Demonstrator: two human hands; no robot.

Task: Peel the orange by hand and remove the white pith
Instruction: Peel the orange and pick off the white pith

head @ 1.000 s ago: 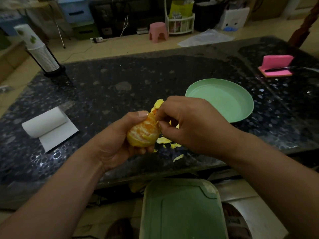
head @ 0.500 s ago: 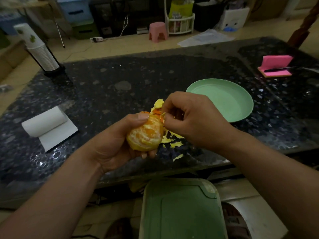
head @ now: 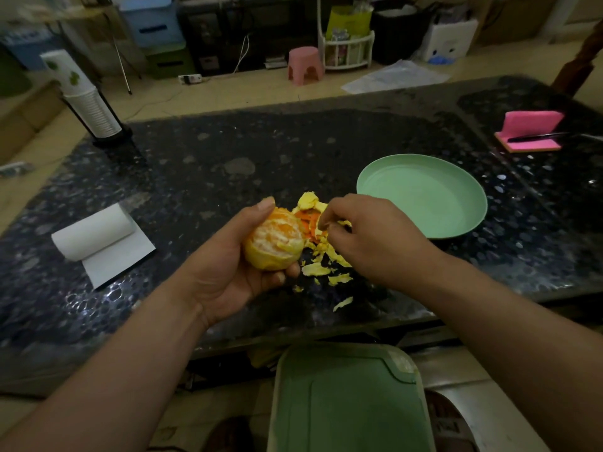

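Note:
My left hand (head: 228, 272) grips a partly peeled orange (head: 275, 243) above the front of the dark table. Its top shows bare segments with white pith, and yellow rind still covers its lower side. My right hand (head: 375, 239) is just right of the orange, fingers curled, pinching a small piece of peel (head: 342, 223) over a heap of peel scraps (head: 323, 256) lying on the table.
A green plate (head: 456, 223) sits right of the hands. A paper towel roll (head: 94, 236) lies at the left, a stack of paper cups (head: 88, 109) at the far left, a pink sponge with a knife (head: 532, 138) at the far right. A green bin lid (head: 346, 402) is below the table edge.
My right hand has pulled away from the orange to the right with a bit of peel, over the scrap heap. My left hand has turned the orange slightly, showing more bare segments.

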